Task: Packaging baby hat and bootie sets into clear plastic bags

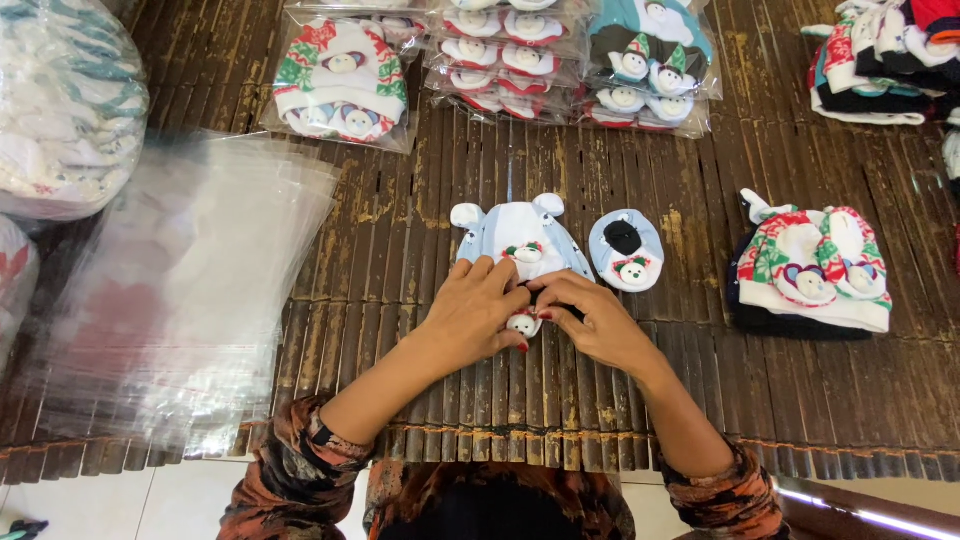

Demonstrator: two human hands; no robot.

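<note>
**Both hands on a small baby bootie at the mat's middle**

Pinched between the fingertips of the left hand (pixel 478 305) and the right hand (pixel 592 318) is a small pale-blue fabric baby bootie with a white bear face (pixel 522 322); most of it is hidden under the fingers, so only the bear and a sliver of cloth show. It lies low on the dark slatted bamboo mat (pixel 420 230), near the middle, just below a pale-blue knitted baby cap with two white round ears and a bear trim (pixel 520 232), which the left fingers touch at its lower edge.

Just right of the cap lies a matching pale-blue bootie with a black opening and a bear face (pixel 626 250), apart from the hands. Further right sits a folded set of red, green and white patterned baby caps and booties over a dark cap (pixel 812 270).

At the mat's left edge spreads a loose stack of clear, glossy plastic bags (pixel 180 290). Along the far side lie bagged baby sets in clear wrappers (pixel 345 80), soft and puffy under shiny film. Patterned orange-and-black sleeves (pixel 300 465) cover both forearms.
</note>
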